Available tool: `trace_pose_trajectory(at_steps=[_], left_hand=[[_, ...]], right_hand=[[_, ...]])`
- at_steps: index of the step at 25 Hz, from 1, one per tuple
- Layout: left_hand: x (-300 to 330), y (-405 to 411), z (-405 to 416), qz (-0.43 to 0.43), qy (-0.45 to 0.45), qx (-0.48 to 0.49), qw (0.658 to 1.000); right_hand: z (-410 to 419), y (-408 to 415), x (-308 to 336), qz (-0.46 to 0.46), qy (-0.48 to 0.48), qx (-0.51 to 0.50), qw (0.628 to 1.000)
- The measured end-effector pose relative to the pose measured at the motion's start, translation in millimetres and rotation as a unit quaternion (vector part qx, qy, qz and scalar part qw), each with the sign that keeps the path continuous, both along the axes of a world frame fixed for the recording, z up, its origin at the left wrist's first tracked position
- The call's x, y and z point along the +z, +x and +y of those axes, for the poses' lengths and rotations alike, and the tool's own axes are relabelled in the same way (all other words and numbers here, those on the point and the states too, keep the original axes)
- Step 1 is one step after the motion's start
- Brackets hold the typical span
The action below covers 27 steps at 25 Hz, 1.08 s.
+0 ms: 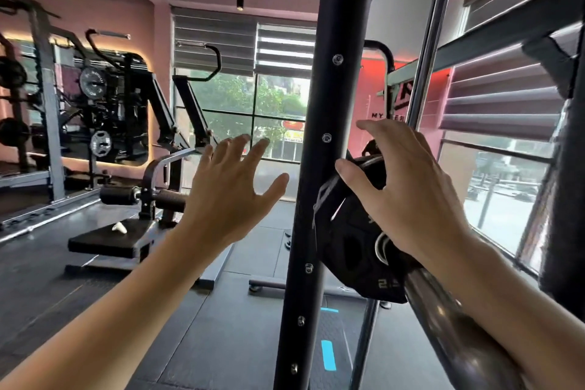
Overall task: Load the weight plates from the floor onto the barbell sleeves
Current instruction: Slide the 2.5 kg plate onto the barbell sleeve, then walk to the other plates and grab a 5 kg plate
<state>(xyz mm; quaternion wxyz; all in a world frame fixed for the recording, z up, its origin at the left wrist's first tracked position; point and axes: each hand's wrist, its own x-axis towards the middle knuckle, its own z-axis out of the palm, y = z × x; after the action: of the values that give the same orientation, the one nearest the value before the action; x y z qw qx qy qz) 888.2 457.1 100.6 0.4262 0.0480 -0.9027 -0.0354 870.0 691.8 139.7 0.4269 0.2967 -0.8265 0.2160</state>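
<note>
Both forearms reached forward and upward from the bottom of the view. The left hand (232, 191) hovered in open air to the left of the black rack upright (323, 136), palm turned away, its fingers straight and fanned apart with the thumb stretched toward the post; it touched nothing and held nothing. The right hand (408, 187) sat on the other side of that upright, laid over the black weight plate (354, 250), with the thumb spread along the plate's near edge and the fingers extended across its top; whether they curled round the far rim could not be told, as the back of the hand hid them. The plate was already on the chrome barbell sleeve (443, 307), which ran from the lower right up beneath the right wrist, and it stood tilted just beside the upright. A padded black bench (107, 241) stood farther off on the gym floor (221, 326).
</note>
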Motion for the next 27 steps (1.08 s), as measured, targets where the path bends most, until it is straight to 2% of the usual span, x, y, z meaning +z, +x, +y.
trace_pose_trajectory(at_steps=[5, 13, 21, 27], left_hand=[[-11, 0, 7, 0.004, 0.0, -0.023, 1.0], [-23, 28, 9, -0.009, -0.013, -0.014, 1.0], [-48, 56, -64, -0.057, -0.014, 0.065, 0.996], [-69, 19, -121, -0.074, -0.003, 0.08, 0.994]], right_hand=[[7, 26, 0, -0.021, 0.014, -0.004, 1.0], [-25, 111, -35, -0.054, -0.023, 0.105, 0.993], [-89, 38, -84, -0.139, -0.041, 0.081, 0.986], [-164, -40, -113, -0.151, -0.025, 0.095, 0.984]])
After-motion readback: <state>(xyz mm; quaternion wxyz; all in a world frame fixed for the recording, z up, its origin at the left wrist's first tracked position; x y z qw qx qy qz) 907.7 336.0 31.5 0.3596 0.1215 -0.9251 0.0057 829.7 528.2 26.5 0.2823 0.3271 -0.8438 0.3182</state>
